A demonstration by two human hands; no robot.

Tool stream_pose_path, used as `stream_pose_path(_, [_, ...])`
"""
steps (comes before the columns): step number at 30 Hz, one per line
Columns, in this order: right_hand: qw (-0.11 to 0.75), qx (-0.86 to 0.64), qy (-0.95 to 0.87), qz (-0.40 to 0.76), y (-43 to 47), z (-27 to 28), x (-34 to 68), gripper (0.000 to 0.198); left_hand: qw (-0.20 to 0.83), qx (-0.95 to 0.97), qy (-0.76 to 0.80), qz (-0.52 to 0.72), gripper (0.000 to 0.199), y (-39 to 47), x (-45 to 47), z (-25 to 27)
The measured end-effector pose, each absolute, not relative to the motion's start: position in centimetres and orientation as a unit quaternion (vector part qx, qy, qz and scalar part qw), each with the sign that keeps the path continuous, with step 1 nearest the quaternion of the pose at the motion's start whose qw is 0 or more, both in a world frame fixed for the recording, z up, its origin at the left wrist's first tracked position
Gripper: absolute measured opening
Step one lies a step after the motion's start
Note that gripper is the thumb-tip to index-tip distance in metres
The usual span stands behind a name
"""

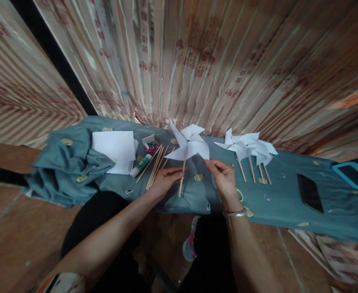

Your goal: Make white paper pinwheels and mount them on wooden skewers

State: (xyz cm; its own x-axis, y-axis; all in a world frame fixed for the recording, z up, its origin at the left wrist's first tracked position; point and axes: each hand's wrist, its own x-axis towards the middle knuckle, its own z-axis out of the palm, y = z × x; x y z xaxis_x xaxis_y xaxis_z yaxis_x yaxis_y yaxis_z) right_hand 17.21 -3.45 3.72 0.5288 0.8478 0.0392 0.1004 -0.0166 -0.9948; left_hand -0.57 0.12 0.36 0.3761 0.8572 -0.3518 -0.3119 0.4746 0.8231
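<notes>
Both forearms reach forward: left hand (165, 179) fingers pinch the paper pinwheel (188, 143) stick, upright-slanting above them; right hand (222, 176) fingers pinch a blade's lower tip, just right.

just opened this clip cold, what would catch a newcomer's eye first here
A white paper pinwheel sits mid-frame: the left hand grips its wooden stick and the right hand touches a vane. To the right, finished pinwheels lie on the teal cloth; to the left lie loose sticks and white paper sheets.
</notes>
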Motion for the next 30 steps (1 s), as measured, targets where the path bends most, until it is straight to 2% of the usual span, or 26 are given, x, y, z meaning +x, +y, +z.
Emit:
stream_pose_path(21, [0.529, -0.628, -0.427, 0.379, -3.5, 3.5, 14.2, 0.036, 0.741, 0.339, 0.412, 0.407, 0.032, 0.4, -0.6, -0.2])
stream_pose_path(30, [0.490, -0.637, -0.475, 0.359, -3.5, 3.7, 13.6, 0.044, 0.731, 0.363, 0.407, 0.410, 0.030, 0.4, -0.7, 0.0])
